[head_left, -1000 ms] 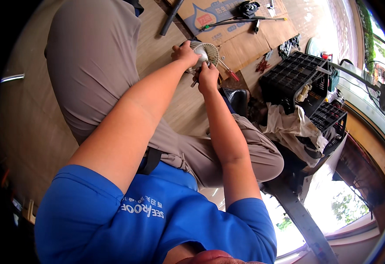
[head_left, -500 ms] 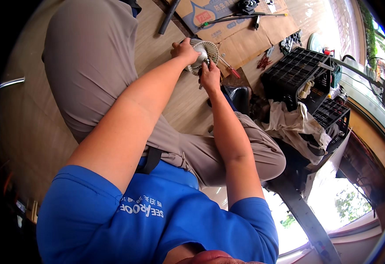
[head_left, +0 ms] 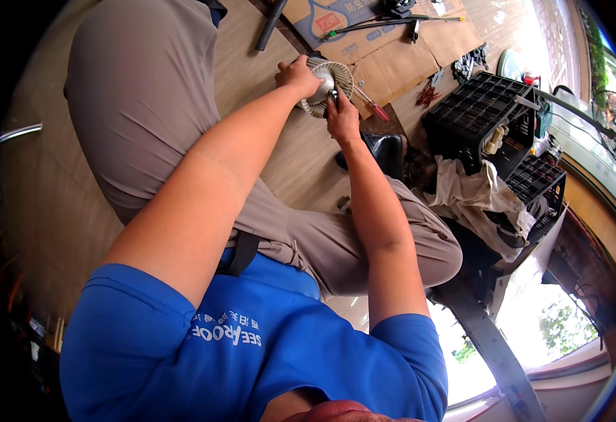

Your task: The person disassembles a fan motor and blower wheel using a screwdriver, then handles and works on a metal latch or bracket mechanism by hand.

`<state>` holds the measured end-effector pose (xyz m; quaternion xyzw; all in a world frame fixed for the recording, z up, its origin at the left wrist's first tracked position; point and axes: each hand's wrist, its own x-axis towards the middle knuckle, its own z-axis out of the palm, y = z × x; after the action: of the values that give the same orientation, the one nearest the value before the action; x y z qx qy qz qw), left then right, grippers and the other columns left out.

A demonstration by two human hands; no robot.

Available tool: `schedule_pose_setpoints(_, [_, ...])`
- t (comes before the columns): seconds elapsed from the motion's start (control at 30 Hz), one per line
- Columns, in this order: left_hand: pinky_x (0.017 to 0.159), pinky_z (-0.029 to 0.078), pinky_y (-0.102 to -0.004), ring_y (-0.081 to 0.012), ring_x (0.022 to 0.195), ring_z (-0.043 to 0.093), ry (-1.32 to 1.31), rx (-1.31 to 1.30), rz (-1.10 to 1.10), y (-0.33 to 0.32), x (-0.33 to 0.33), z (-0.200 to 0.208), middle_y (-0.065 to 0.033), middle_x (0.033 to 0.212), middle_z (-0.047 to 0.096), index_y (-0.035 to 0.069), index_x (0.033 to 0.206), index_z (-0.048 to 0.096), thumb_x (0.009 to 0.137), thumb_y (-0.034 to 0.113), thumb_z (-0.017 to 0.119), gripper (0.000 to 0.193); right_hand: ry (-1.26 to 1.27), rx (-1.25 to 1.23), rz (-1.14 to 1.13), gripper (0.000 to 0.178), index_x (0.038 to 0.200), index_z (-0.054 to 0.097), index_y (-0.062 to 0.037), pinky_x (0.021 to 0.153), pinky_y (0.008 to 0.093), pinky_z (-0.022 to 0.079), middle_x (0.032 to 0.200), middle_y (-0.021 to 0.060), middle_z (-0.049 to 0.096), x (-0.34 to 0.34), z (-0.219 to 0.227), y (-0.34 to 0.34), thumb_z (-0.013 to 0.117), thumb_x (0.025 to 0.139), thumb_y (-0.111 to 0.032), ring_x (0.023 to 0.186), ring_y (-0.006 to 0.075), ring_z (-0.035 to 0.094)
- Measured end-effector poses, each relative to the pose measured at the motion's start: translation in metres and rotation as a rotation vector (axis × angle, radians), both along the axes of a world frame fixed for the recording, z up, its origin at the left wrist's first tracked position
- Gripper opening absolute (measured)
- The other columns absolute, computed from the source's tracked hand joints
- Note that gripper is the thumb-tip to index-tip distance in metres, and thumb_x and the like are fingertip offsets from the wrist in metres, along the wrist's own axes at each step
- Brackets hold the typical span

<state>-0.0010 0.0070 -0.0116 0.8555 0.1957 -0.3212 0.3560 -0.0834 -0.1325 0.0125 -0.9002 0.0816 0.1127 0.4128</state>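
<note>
Over the floor, a pale round blower wheel [head_left: 348, 76] with a finned rim and a light domed hub is turned towards me. My left hand [head_left: 296, 77] grips its left side, the thumb lying over the hub. At the wheel's right front, my right hand [head_left: 343, 118] is closed round a small tool with a shiny, dark, rounded metal head [head_left: 333, 93]. That head is against or just in front of the hub; I cannot tell which. The fingers hide the tool's handle. Beside the wheel lies a screwdriver [head_left: 377, 110] with a red handle.
Flattened cardboard [head_left: 385, 63] lies beyond the wheel, with cables [head_left: 392, 23] and dark parts on it. A black pipe [head_left: 271, 24] is at the far left. Black plastic crates [head_left: 473, 112] and a pale cloth [head_left: 470, 193] stand right; a black boot [head_left: 385, 156] is nearer.
My right hand has shifted slightly right and turned, so the tool's rounded head shows more and the part below the fingers no longer shows. My left hand keeps its grip on the wheel.
</note>
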Motion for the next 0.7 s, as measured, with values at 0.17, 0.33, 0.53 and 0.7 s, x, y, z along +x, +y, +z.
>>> schedule_pose_setpoints(0.17, [0.100, 0.045, -0.0422, -0.0367, 0.120, 0.051, 0.015, -0.007, 0.009, 0.003, 0.000, 0.005, -0.0194, 0.136, 0.044, 0.024, 0.134, 0.048, 0.072, 0.040, 0.082, 0.073, 0.079, -0.022, 0.024, 0.045, 0.133, 0.050, -0.0013, 0.071, 0.0394, 0.050, 0.086, 0.0249, 0.065, 0.003, 0.007, 0.002, 0.060, 0.092, -0.016, 0.078, 0.0369, 0.066])
schedule_pose_setpoints(0.33, [0.101, 0.044, -0.0429, -0.0377, 0.122, 0.049, 0.030, -0.022, 0.007, 0.000, 0.003, 0.009, -0.0198, 0.138, 0.042, 0.024, 0.137, 0.046, 0.072, 0.039, 0.082, 0.076, 0.113, 0.088, -0.074, 0.040, 0.130, 0.054, -0.0012, 0.067, 0.0361, 0.050, 0.078, 0.0175, 0.066, 0.003, -0.001, -0.001, 0.060, 0.092, -0.016, 0.068, 0.0244, 0.063])
schedule_pose_setpoints(0.53, [0.103, 0.043, -0.0423, -0.0359, 0.123, 0.050, 0.011, -0.025, -0.022, 0.004, -0.004, 0.013, -0.0224, 0.136, 0.046, 0.022, 0.142, 0.043, 0.074, 0.042, 0.080, 0.080, 0.173, 0.614, -0.555, 0.014, 0.097, 0.065, -0.0032, 0.044, 0.0233, 0.034, 0.064, -0.0036, 0.053, 0.010, 0.015, -0.014, 0.060, 0.094, -0.016, 0.050, 0.0058, 0.044])
schedule_pose_setpoints(0.7, [0.093, 0.051, -0.0444, -0.0359, 0.113, 0.058, -0.155, -0.053, -0.010, 0.018, -0.015, -0.022, -0.0219, 0.130, 0.051, 0.022, 0.143, 0.041, 0.079, 0.036, 0.076, 0.075, 0.034, 0.671, -0.718, 0.017, 0.085, 0.060, -0.0053, 0.039, 0.0257, 0.034, 0.062, -0.0003, 0.052, 0.042, 0.070, -0.048, 0.059, 0.095, -0.020, 0.044, 0.0095, 0.044])
